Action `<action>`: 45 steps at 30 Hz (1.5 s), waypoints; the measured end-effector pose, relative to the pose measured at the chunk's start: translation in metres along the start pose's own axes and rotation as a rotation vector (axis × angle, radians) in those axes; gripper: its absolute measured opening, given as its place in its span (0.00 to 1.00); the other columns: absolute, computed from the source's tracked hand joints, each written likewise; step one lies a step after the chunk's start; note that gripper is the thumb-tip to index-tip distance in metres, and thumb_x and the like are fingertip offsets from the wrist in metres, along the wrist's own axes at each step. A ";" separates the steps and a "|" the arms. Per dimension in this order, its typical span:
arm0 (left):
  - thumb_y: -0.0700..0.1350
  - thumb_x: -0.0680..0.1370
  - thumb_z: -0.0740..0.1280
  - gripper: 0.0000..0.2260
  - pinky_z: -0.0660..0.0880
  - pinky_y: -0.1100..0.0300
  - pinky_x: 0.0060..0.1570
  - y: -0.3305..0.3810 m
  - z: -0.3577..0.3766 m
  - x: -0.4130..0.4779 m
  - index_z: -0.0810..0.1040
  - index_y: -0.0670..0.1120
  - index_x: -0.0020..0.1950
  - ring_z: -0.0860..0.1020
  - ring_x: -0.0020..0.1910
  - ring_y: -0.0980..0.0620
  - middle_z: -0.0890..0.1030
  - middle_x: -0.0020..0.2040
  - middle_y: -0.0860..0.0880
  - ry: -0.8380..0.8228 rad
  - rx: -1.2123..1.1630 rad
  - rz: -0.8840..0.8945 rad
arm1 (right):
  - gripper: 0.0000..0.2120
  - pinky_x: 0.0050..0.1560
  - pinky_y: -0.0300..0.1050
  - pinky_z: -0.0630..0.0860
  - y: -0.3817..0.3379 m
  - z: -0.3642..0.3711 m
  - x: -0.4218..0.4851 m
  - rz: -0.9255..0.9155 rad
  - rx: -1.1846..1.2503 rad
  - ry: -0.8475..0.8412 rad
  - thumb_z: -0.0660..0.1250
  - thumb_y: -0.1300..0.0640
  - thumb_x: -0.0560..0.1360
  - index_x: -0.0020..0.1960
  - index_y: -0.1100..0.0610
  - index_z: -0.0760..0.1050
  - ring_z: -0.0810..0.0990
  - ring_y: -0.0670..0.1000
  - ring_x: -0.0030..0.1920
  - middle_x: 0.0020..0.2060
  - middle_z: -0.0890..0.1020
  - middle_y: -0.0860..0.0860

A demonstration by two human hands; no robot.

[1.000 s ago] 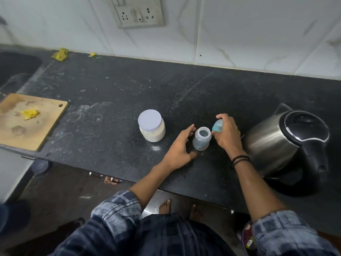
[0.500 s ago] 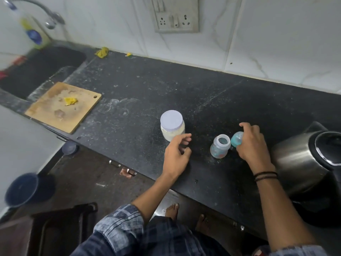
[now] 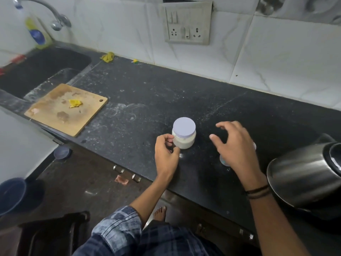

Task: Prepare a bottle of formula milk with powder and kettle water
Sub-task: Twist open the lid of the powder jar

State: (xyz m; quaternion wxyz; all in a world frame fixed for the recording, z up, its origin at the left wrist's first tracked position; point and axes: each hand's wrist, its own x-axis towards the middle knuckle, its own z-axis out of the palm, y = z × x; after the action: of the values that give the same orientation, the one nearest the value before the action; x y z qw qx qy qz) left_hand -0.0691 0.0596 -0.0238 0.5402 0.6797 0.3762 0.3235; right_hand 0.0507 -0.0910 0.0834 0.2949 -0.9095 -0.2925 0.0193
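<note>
Dim, cool and flat overall. Soft glare on the kettle (image 3: 302, 174) and dark worktop (image 3: 147, 100). Blurred and bowed toward the edges, especially around the tap (image 3: 46, 10).

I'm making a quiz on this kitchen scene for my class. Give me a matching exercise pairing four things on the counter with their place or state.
Things:
1. round plastic powder jar with white lid
2. wooden chopping board
3. steel electric kettle with black lid
4. right hand

Places or states:
A. beside the sink
B. far right edge of view
C. touched by the left hand
D. open, fingers spread above the counter

Pairs: 1-C, 2-A, 3-B, 4-D
</note>
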 end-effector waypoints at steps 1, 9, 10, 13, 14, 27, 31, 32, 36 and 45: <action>0.35 0.71 0.73 0.22 0.75 0.62 0.47 -0.002 -0.003 0.006 0.74 0.55 0.58 0.75 0.50 0.55 0.76 0.55 0.54 -0.027 0.003 -0.004 | 0.18 0.58 0.51 0.71 -0.007 0.010 0.002 0.003 0.001 -0.037 0.73 0.51 0.78 0.66 0.55 0.78 0.76 0.59 0.62 0.61 0.78 0.54; 0.43 0.69 0.82 0.48 0.67 0.50 0.75 -0.013 -0.019 0.053 0.59 0.49 0.82 0.64 0.76 0.46 0.61 0.75 0.52 -0.373 0.174 0.017 | 0.35 0.64 0.53 0.71 -0.048 0.073 0.029 0.073 -0.008 -0.183 0.72 0.41 0.77 0.78 0.55 0.67 0.71 0.57 0.70 0.71 0.70 0.54; 0.45 0.69 0.83 0.50 0.64 0.51 0.77 -0.013 -0.019 0.057 0.57 0.49 0.83 0.62 0.78 0.47 0.60 0.77 0.51 -0.421 0.185 0.017 | 0.37 0.65 0.53 0.71 -0.051 0.077 0.033 0.084 -0.020 -0.190 0.72 0.40 0.76 0.79 0.55 0.66 0.70 0.57 0.71 0.72 0.70 0.53; 0.50 0.67 0.84 0.51 0.63 0.51 0.77 -0.011 -0.016 0.066 0.58 0.49 0.83 0.60 0.79 0.49 0.61 0.80 0.50 -0.526 0.170 0.029 | 0.40 0.64 0.53 0.71 -0.056 0.087 0.040 0.090 -0.084 -0.200 0.71 0.37 0.76 0.80 0.54 0.64 0.68 0.57 0.71 0.72 0.69 0.52; 0.51 0.66 0.83 0.50 0.65 0.49 0.76 -0.009 -0.014 0.068 0.61 0.49 0.82 0.62 0.78 0.49 0.64 0.79 0.50 -0.551 0.145 0.044 | 0.41 0.63 0.53 0.71 -0.057 0.089 0.042 0.092 -0.103 -0.198 0.71 0.36 0.75 0.80 0.54 0.63 0.67 0.57 0.71 0.72 0.69 0.52; 0.57 0.66 0.79 0.36 0.74 0.64 0.64 -0.022 0.003 0.081 0.73 0.54 0.72 0.75 0.66 0.63 0.77 0.65 0.62 -0.521 0.111 0.181 | 0.40 0.65 0.50 0.70 -0.053 0.119 0.047 0.166 0.011 -0.146 0.72 0.38 0.74 0.79 0.53 0.62 0.68 0.56 0.72 0.72 0.69 0.53; 0.50 0.69 0.80 0.29 0.82 0.45 0.57 -0.028 0.013 0.089 0.76 0.51 0.68 0.80 0.63 0.51 0.80 0.64 0.51 -0.552 0.075 0.200 | 0.37 0.60 0.47 0.72 -0.050 0.132 0.041 0.193 0.159 -0.058 0.75 0.40 0.71 0.74 0.50 0.64 0.71 0.53 0.67 0.69 0.70 0.50; 0.49 0.69 0.81 0.30 0.82 0.47 0.57 -0.029 0.013 0.090 0.75 0.53 0.68 0.80 0.63 0.52 0.78 0.65 0.52 -0.562 0.073 0.188 | 0.37 0.60 0.47 0.73 -0.049 0.134 0.040 0.193 0.171 -0.026 0.76 0.41 0.70 0.73 0.50 0.65 0.72 0.53 0.66 0.68 0.71 0.50; 0.55 0.68 0.81 0.38 0.76 0.71 0.53 -0.033 0.008 0.087 0.61 0.68 0.68 0.76 0.62 0.67 0.73 0.63 0.69 -0.578 0.134 0.095 | 0.34 0.55 0.43 0.72 -0.050 0.141 0.040 0.187 0.228 0.064 0.77 0.45 0.69 0.70 0.50 0.68 0.75 0.51 0.61 0.64 0.73 0.48; 0.58 0.68 0.80 0.37 0.71 0.75 0.53 -0.038 0.010 0.092 0.66 0.63 0.72 0.73 0.63 0.71 0.71 0.63 0.77 -0.556 0.188 0.096 | 0.33 0.53 0.41 0.71 -0.044 0.146 0.043 0.157 0.258 0.090 0.78 0.46 0.68 0.69 0.50 0.70 0.72 0.44 0.56 0.62 0.75 0.48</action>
State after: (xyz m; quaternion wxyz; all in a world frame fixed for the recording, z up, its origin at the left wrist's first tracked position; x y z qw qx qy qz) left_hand -0.0200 0.1391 -0.0596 0.5410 0.8065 0.2095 0.1139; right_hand 0.0327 0.0377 -0.0069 0.4198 -0.8840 -0.2020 0.0392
